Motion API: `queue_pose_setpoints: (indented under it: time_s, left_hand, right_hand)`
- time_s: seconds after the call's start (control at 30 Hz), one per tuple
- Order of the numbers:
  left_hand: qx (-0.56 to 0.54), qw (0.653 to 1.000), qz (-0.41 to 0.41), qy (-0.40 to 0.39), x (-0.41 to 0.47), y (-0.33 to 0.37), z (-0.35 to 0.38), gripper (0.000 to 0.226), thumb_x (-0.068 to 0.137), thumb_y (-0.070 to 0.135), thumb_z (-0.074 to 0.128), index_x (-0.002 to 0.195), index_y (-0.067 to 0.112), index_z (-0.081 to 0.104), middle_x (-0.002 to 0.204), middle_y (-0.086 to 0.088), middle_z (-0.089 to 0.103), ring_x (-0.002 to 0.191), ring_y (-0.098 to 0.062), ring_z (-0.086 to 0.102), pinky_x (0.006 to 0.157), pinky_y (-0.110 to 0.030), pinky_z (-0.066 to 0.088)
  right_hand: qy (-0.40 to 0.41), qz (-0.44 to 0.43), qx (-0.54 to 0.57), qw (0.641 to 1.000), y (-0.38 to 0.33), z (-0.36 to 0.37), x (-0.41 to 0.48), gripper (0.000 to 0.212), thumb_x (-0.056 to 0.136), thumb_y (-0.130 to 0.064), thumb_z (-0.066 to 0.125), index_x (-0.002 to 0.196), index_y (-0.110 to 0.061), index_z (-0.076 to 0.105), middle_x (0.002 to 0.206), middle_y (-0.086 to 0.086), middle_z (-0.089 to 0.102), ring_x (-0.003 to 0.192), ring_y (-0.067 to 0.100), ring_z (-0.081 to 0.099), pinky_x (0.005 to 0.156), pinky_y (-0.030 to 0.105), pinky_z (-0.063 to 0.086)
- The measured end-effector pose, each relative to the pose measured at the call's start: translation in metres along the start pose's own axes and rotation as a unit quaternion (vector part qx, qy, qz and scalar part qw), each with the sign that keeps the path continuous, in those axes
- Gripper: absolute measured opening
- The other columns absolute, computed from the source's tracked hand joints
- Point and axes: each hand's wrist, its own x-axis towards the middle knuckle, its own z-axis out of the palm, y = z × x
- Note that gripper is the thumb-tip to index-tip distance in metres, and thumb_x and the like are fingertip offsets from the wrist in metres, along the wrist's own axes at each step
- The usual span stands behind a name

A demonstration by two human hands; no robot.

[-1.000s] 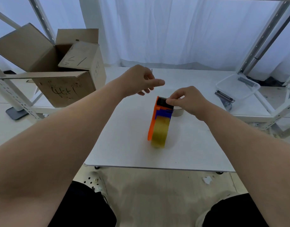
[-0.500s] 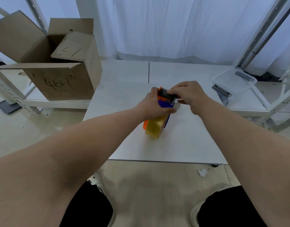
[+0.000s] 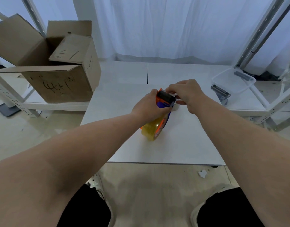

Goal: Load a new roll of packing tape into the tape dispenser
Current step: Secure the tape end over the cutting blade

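The tape dispenser (image 3: 164, 102) stands on edge near the middle of the white surface (image 3: 182, 145), its orange-and-blue frame running from about 6 o'clock, where the yellowish roll of packing tape (image 3: 151, 130) sits in it, up toward 12 o'clock, where the dark roller and cutter head lie. The roll looks already seated in the frame, so the step in hand is probably threading the free end through the head.

The left hand (image 3: 149, 107) comes in from 8 o'clock and wraps the frame just above the roll, fingers closed around the body to steady it. The right hand (image 3: 185, 92) comes in from 4 o'clock and sits right at the head, its fingers (image 3: 171, 91) pinched together at the cutter end. Something thin and pale shows under them, perhaps the tape's free end, but I cannot tell for sure what they grip.

The relation that matters is this: the dispenser's long axis points away from the body, and the head lies at the far end, directly under the right hand, while the roll lies at the near end below the left. The right hand is the nearer one for pulling tape over the roller; the left only needs to hold the frame against that pull.

A pale ring, possibly an old core (image 3: 175, 108), lies just beside the dispenser at 3 o'clock.
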Motion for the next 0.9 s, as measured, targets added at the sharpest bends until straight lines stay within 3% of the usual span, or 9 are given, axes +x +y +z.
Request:
queue_pose_setpoints:
  time_s: [0.03, 0.1, 0.13, 0.2, 0.3, 0.43, 0.53, 0.77, 0.9]
  left_hand:
    - [-0.002, 1.0, -0.004, -0.017, 0.0, 0.0, -0.001, 0.068, 0.072, 0.056, 0.07, 0.121, 0.021, 0.041, 0.108, 0.002, 0.055, 0.092, -0.016, 0.055, 0.071, -0.027, 0.045]
    - [-0.004, 0.998, -0.024, -0.063, -0.001, 0.002, -0.002, 0.076, 0.067, 0.052, 0.077, 0.124, 0.021, 0.037, 0.111, 0.003, 0.052, 0.094, -0.016, 0.052, 0.073, -0.027, 0.045]
    - [0.0, 0.996, -0.035, -0.082, -0.001, 0.003, -0.003, 0.079, 0.066, 0.049, 0.079, 0.124, 0.02, 0.035, 0.109, 0.003, 0.051, 0.093, -0.016, 0.052, 0.073, -0.028, 0.045]
    - [0.018, 0.995, -0.043, -0.092, -0.002, 0.002, -0.002, 0.073, 0.069, 0.043, 0.079, 0.122, 0.018, 0.034, 0.103, 0.003, 0.052, 0.092, -0.018, 0.055, 0.07, -0.028, 0.046]
    - [0.062, 0.994, -0.026, -0.081, -0.001, 0.0, -0.001, 0.056, 0.075, 0.037, 0.074, 0.109, 0.02, 0.033, 0.094, 0.003, 0.052, 0.087, -0.019, 0.055, 0.057, -0.023, 0.042]
    - [0.053, 0.995, -0.024, -0.076, -0.001, -0.004, 0.0, 0.051, 0.081, 0.034, 0.068, 0.115, 0.016, 0.035, 0.095, 0.001, 0.053, 0.083, -0.019, 0.054, 0.054, -0.023, 0.039]
    - [0.015, 0.997, -0.03, -0.076, -0.004, -0.007, 0.003, 0.053, 0.084, 0.034, 0.064, 0.124, 0.016, 0.034, 0.106, -0.002, 0.056, 0.087, -0.02, 0.054, 0.065, -0.027, 0.042]
    - [0.074, 0.997, 0.016, 0.017, -0.003, -0.005, -0.004, 0.072, 0.071, 0.072, 0.058, 0.124, 0.026, 0.041, 0.108, 0.001, 0.056, 0.092, -0.02, 0.055, 0.072, -0.032, 0.045]
    - [0.076, 0.997, 0.012, 0.025, 0.001, -0.005, -0.008, 0.069, 0.071, 0.073, 0.058, 0.119, 0.026, 0.044, 0.105, 0.0, 0.058, 0.09, -0.021, 0.056, 0.071, -0.032, 0.045]
  right_hand:
    - [0.002, -0.002, -0.006, 1.0, -0.001, 0.0, -0.001, 0.035, 0.079, -0.009, 0.067, 0.099, 0.018, 0.059, 0.11, 0.035, 0.06, 0.083, 0.036, 0.06, 0.082, 0.043, 0.056]
    - [0.004, -0.005, -0.017, 1.0, -0.002, 0.001, -0.002, 0.025, 0.081, -0.011, 0.067, 0.092, 0.011, 0.065, 0.101, 0.029, 0.065, 0.092, 0.038, 0.063, 0.09, 0.049, 0.055]
    - [0.001, -0.004, -0.021, 1.0, -0.002, 0.0, -0.002, 0.014, 0.082, -0.012, 0.067, 0.081, 0.001, 0.065, 0.09, 0.02, 0.066, 0.09, 0.032, 0.063, 0.09, 0.048, 0.055]
    - [-0.001, -0.006, -0.021, 1.0, 0.001, -0.002, 0.0, 0.015, 0.083, -0.015, 0.068, 0.07, -0.014, 0.06, 0.078, 0.003, 0.061, 0.087, 0.021, 0.059, 0.089, 0.043, 0.056]
    - [0.006, -0.017, -0.036, 0.999, 0.006, -0.003, 0.002, 0.019, 0.085, -0.018, 0.067, 0.068, -0.017, 0.058, 0.077, -0.002, 0.059, 0.086, 0.018, 0.057, 0.082, 0.036, 0.055]
    - [0.019, -0.04, -0.061, 0.997, 0.006, 0.0, 0.002, 0.017, 0.086, -0.018, 0.065, 0.07, -0.015, 0.06, 0.081, 0.0, 0.062, 0.083, 0.017, 0.057, 0.064, 0.023, 0.049]
    - [0.028, -0.059, -0.083, 0.994, 0.006, 0.003, 0.002, 0.014, 0.086, -0.019, 0.063, 0.075, -0.011, 0.063, 0.088, 0.003, 0.064, 0.086, 0.017, 0.059, 0.065, 0.022, 0.047]
    - [0.027, -0.041, -0.051, 0.997, 0.001, -0.005, 0.0, 0.018, 0.077, -0.012, 0.065, 0.064, -0.003, 0.056, 0.073, 0.019, 0.053, 0.068, 0.03, 0.057, 0.075, 0.055, 0.057]
    - [0.021, -0.013, -0.014, 1.0, -0.004, -0.008, -0.004, 0.014, 0.081, -0.006, 0.066, 0.073, 0.004, 0.061, 0.09, 0.03, 0.065, 0.083, 0.039, 0.068, 0.081, 0.053, 0.058]
